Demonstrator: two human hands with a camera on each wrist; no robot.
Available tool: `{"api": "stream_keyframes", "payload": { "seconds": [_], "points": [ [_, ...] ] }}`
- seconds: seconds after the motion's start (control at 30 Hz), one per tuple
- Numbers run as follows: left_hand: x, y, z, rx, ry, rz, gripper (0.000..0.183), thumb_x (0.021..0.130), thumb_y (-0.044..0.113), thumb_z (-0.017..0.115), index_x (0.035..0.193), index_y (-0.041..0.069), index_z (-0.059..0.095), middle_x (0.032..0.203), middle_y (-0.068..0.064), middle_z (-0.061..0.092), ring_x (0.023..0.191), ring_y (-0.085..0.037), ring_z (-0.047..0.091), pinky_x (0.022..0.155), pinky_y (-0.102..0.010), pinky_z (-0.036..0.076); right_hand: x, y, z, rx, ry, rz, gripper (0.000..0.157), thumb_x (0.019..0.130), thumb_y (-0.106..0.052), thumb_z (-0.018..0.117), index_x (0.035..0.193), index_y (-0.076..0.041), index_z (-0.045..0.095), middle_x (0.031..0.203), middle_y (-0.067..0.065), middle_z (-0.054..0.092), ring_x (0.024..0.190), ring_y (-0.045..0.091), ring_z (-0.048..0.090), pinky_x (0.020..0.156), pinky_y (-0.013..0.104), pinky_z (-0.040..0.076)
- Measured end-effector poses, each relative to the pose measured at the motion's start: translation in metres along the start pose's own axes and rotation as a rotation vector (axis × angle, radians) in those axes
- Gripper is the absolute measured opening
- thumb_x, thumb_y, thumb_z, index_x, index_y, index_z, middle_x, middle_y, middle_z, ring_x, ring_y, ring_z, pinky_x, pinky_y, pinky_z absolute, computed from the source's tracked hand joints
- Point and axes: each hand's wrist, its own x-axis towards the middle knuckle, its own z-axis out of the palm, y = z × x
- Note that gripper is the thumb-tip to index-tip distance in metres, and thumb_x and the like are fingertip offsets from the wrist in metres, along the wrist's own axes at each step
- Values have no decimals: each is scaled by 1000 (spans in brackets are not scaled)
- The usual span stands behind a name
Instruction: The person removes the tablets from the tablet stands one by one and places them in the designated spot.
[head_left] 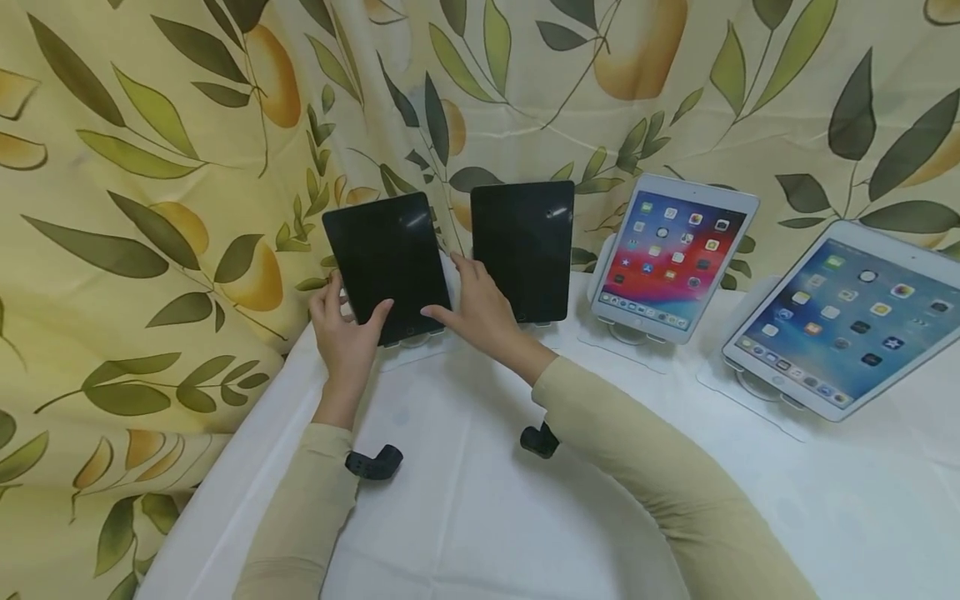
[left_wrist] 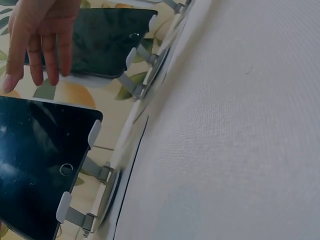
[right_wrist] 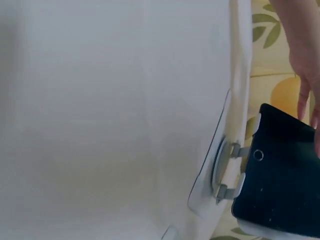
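A black-screened tablet [head_left: 390,267] leans on a white stand with small front clips at the left end of the row. My left hand [head_left: 341,321] holds its left edge, thumb over the front and fingers by the side; in the right wrist view, the fingers [right_wrist: 303,100] pass behind the edge. My right hand [head_left: 483,304] is at the right side of that tablet, thumb towards its edge. Its fingers [left_wrist: 50,57] look straight in the left wrist view and hold nothing. Behind the right hand stands a second black-screened tablet [head_left: 525,242], its lower left corner partly covered.
Two white tablets with lit home screens stand to the right, one with a red-blue background [head_left: 675,254], the other blue [head_left: 847,317]. A white cloth [head_left: 465,500] covers the table. Leaf-patterned curtains [head_left: 165,275] hang behind and left. Black wrist devices [head_left: 375,462] sit at both sleeves.
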Motion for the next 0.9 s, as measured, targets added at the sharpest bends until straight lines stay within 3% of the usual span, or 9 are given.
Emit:
{"api": "stream_keyframes", "payload": {
  "seconds": [0.27, 0.57, 0.9],
  "points": [
    [4, -2, 3, 3, -38, -58, 72, 73, 25, 76, 134, 9, 42, 114, -15, 42, 95, -27, 48, 72, -29, 45, 13, -1, 13, 128, -45, 120, 82, 77, -37, 71, 139, -6, 28, 129, 15, 43, 114, 25, 48, 90, 38, 46],
    [1, -10, -3, -114, -49, -126, 64, 76, 22, 73, 132, 13, 45, 114, -16, 40, 92, -17, 43, 73, -26, 44, 22, -6, 24, 229, -54, 188, 77, 80, -33, 68, 139, -7, 27, 127, 16, 39, 110, 26, 48, 89, 37, 45],
    [0, -13, -2, -200, -10, -93, 54, 78, 18, 71, 126, 8, 46, 110, -15, 44, 89, -13, 45, 69, -18, 43, 27, -6, 22, 416, -24, 274, 48, 88, -22, 60, 126, -7, 34, 113, 13, 43, 96, 23, 45, 77, 31, 42]
  ]
}}
